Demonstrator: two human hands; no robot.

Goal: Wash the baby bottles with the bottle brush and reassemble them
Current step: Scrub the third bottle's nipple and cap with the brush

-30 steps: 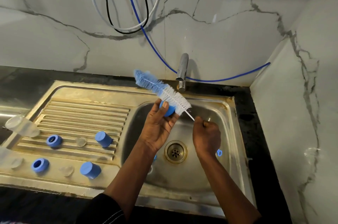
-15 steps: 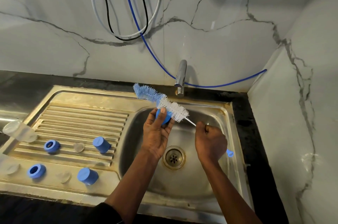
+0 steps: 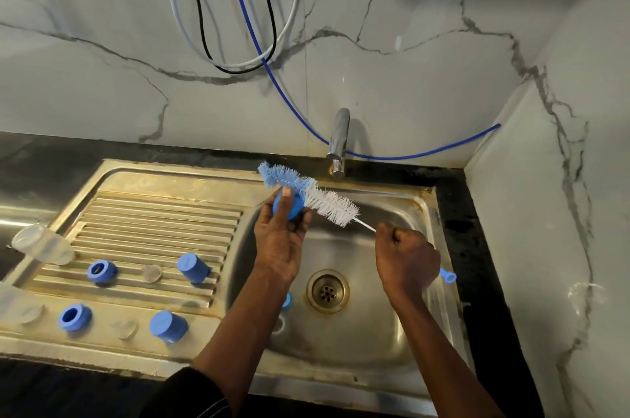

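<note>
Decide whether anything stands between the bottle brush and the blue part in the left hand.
Nothing visible does: the bottle brush meets the blue part, which the left hand holds; the right hand grips its handle.

A home kitchen: steel sink (image 3: 341,342) with drainboard, tap (image 3: 339,141), marble-look wall tiles (image 3: 409,25).

Inspection finds no legible text, label, brand, number or sign anywhere in view. The bottle brush (image 3: 327,204), the blue bottle parts (image 3: 192,268) on the drainboard, the steel sink (image 3: 170,167), the tap (image 3: 341,134) and the veined wall (image 3: 409,42) show no readable marking. Any fine embossing is too small to make out.
</note>
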